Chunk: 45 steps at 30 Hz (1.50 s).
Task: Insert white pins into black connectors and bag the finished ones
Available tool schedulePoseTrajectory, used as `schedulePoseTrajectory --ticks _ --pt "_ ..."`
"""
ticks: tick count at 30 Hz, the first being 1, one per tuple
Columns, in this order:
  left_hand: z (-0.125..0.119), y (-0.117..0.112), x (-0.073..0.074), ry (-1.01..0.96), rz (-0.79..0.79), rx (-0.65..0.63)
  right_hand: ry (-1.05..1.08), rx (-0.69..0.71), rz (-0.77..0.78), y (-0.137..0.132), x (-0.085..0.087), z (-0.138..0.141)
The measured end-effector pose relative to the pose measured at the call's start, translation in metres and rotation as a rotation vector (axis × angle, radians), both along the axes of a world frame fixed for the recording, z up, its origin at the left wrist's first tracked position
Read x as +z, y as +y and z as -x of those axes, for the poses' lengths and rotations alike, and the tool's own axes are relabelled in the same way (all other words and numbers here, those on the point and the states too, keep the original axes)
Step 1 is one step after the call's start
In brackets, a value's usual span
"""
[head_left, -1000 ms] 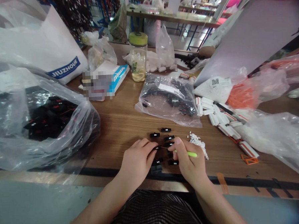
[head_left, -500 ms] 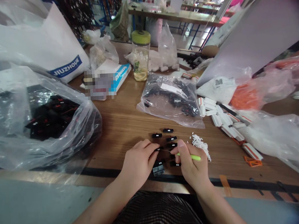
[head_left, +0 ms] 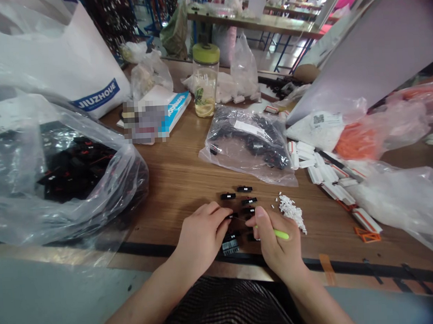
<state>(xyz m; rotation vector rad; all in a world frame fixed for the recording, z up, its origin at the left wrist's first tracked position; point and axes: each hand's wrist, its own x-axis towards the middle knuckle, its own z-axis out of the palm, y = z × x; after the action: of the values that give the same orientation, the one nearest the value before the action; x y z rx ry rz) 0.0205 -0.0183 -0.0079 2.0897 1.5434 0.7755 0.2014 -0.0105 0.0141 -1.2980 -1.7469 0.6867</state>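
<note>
Left hand (head_left: 202, 233): your fingertips pinch the left end of a small black piece (head_left: 234, 215); pin it firmly, fingers back from the tip.
Black piece: between your two hands, low over the desk (head_left: 166, 169); whether it touches the surface, can't tell.
Right hand (head_left: 278, 233): closed around a green-handled tool (head_left: 281, 234), pen-style; brace the heel of the hand for fine control.
Tool tip: thin, points left at the black piece; contact too small to tell. Line it up before you push, use light pressure, since a slip likely runs toward your left fingers.
White bits (head_left: 291, 211): loose pile just beyond your right hand, to its right; mind your knuckles, they'd scatter easily.
Other black pieces (head_left: 228, 196): some just ahead of your hands, others between them; don't sweep them with your wrist.
Grey ridged piece (head_left: 230, 247): between your wrists, near the desk edge; give it room.
</note>
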Motion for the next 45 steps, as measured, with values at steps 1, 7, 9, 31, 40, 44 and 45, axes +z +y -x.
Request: schedulePoseTrajectory --ticks 1,7,9,31,40,44,45 --pt "-0.0001 0.0001 -0.0003 0.005 0.000 -0.001 0.005 0.006 -0.007 -0.0007 -0.0008 -0.0003" --pt "0.0001 -0.0007 -0.0015 0.012 0.012 -0.001 -0.013 0.060 -0.024 -0.0038 -0.0007 -0.0016" --pt "-0.0001 -0.0007 -0.0002 0.005 0.024 0.004 -0.056 0.105 -0.040 -0.0051 -0.0003 -0.0027" --pt "-0.0003 -0.0018 -0.0003 -0.011 0.017 0.011 -0.004 0.021 -0.046 -0.0015 -0.0006 -0.0018" --pt "-0.0003 -0.0020 0.0008 0.007 0.027 0.015 -0.036 0.020 -0.029 0.0017 0.0031 0.0027" --pt "-0.0006 -0.0009 -0.0002 0.005 0.037 0.018 -0.013 0.008 -0.041 0.0002 0.0036 0.0018" --pt "-0.0007 -0.0006 -0.0003 0.005 0.038 0.018 0.000 0.000 -0.045 -0.0005 0.0033 0.0012"
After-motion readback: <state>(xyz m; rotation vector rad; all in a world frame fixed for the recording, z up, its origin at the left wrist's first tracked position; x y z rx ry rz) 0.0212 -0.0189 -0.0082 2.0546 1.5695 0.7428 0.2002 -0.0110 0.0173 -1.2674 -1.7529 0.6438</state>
